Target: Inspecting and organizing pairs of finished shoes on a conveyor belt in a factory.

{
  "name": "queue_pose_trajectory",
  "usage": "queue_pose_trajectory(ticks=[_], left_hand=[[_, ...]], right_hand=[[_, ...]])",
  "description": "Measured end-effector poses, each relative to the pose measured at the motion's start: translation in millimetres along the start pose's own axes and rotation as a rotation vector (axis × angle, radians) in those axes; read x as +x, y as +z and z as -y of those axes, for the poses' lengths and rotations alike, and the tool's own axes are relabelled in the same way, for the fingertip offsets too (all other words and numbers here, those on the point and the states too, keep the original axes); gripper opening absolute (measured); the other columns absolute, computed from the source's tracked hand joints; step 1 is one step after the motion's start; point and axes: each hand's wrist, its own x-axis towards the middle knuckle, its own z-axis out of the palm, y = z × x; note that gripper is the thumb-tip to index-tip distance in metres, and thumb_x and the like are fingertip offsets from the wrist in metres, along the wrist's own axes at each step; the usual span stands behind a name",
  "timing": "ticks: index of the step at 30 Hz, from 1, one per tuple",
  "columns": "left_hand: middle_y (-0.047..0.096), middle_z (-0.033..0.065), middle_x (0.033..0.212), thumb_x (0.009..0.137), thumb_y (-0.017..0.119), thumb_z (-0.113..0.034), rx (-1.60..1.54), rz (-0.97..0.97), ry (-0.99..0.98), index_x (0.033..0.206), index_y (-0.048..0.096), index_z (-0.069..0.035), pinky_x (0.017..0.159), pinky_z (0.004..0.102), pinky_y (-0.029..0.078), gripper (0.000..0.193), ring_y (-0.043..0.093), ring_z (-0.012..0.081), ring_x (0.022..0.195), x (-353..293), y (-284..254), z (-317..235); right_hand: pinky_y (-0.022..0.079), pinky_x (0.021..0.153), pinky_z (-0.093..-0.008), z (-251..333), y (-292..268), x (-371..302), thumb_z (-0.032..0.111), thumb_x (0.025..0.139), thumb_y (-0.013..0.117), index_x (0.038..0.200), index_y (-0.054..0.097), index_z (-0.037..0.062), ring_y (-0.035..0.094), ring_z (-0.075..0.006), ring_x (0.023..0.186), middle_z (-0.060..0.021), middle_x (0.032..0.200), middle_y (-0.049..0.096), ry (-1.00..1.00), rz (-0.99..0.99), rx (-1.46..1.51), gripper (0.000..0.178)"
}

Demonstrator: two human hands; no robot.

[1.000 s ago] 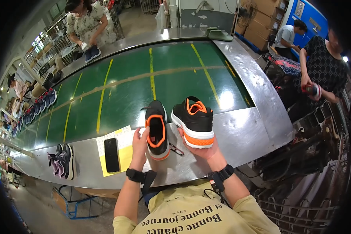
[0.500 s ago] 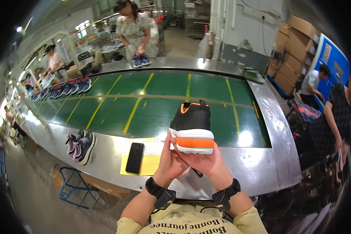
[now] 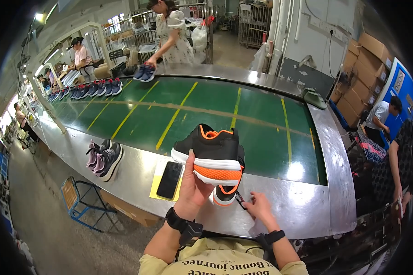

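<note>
Left grip (image 3: 195, 188) clamps a black sneaker (image 3: 209, 153) above the counter (image 3: 291, 201); right of it, a second sneaker (image 3: 223, 197) shows. Right grip (image 3: 260, 207) is at a small dark tool (image 3: 240, 200), whether pinching I cannot tell.

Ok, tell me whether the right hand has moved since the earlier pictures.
Yes: judged against the metal tabletop, the right hand has come down, away from the raised black-and-orange shoe, to beside the small dark tool lying there.

Pale yellow shirt (image 3: 218, 251), dark lettering (image 3: 250, 265), black wrist straps (image 3: 175, 220), boxy black module (image 3: 191, 233).
</note>
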Motion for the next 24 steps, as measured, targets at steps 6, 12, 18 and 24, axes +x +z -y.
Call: queue_pose_trajectory(ticks=[6, 12, 18, 24], left_hand=[[0.059, 0.0093, 0.113, 0.087, 0.055, -0.042, -0.011, -0.013, -0.094, 0.119, 0.052, -0.008, 0.085, 0.0417, 0.051, 0.047, 0.059, 0.0252, 0.102, -2.7, -10.2, 4.3], [0.059, 0.0074, 0.114, 0.087, 0.055, -0.041, 0.044, -0.07, -0.057, 0.119, 0.052, -0.009, 0.085, 0.0404, 0.052, 0.046, 0.059, 0.0241, 0.102, -9.8, -0.3, 11.0], [0.053, 0.0083, 0.125, 0.09, 0.052, -0.036, 0.119, 0.001, -0.015, 0.125, 0.047, -0.007, 0.098, 0.0402, 0.041, 0.045, 0.052, 0.0237, 0.113, -19.4, 10.2, 22.7], [0.054, 0.0077, 0.123, 0.091, 0.052, -0.034, 0.227, 0.014, 0.037, 0.125, 0.047, -0.007, 0.096, 0.0381, 0.044, 0.043, 0.054, 0.022, 0.111, -32.5, 25.0, 30.8]], right_hand=[[0.048, 0.073, -0.0399, -4.0, 8.5, 3.4, 0.022, 0.068, 0.069, 0.104, 0.06, 0.0098, 0.061, -0.0314, 0.081, -0.0147, 0.084, 0.063, 0.075, 0.146, -0.018, 0.038], [0.048, 0.057, -0.0277, -22.2, -56.5, 3.6, 0.009, 0.074, 0.059, 0.086, 0.056, 0.006, 0.06, -0.0173, 0.069, -0.0064, 0.073, 0.06, 0.308, 0.084, 0.88, 0.013], [0.041, 0.047, -0.0238, 65.1, -157.6, -3.8, 0.0, 0.078, 0.043, 0.098, 0.051, 0.0028, 0.05, -0.0129, 0.053, -0.0052, 0.069, 0.054, -0.064, -0.054, 1.325, 0.021], [0.036, 0.046, -0.0228, 105.4, -181.3, -17.6, 0.005, 0.08, 0.054, 0.112, 0.06, 0.0049, 0.046, -0.0099, 0.051, -0.003, 0.065, 0.052, -0.372, -0.255, 0.66, 0.032]])
